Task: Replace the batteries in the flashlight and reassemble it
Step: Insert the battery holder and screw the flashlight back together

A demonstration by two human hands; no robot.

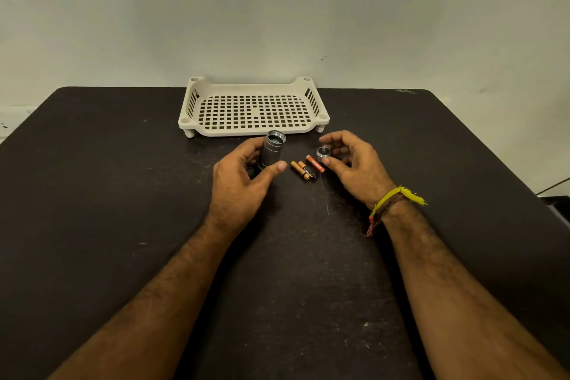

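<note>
A silver flashlight body (pixel 273 149) stands tilted near the middle of a dark table (pixel 123 194), its open end turned up and away, gripped by the person's left hand (pixel 240 177) — the thumb lies across the near side of the barrel and the fingers curl round the far side. Just to the right, three small batteries (pixel 307 168) lie together on the tabletop: two with copper-and-black casings side by side, and an orange-red one at their far right edge. None of them is touched by the left hand.

The right hand (pixel 351 163) hovers over the right end of that cluster, pinching the flashlight's round end cap (pixel 323 151) between the thumb tip at its near edge and the fingers arched over its far side; a small spring or contact shows on the cap's upturned face. The cap sits just above the far end of the orange-red battery — whether it touches the battery cannot be told. A yellow and dark thread wristband (pixel 390 202) circles the right wrist, its loose ends hanging off both sides.

Beyond the hands, at the far edge of the table and against a pale wall (pixel 277 9), rests a cream plastic tray (pixel 197 123) with a perforated floor and slotted side walls. Both bare forearms reach in from the near edge.
</note>
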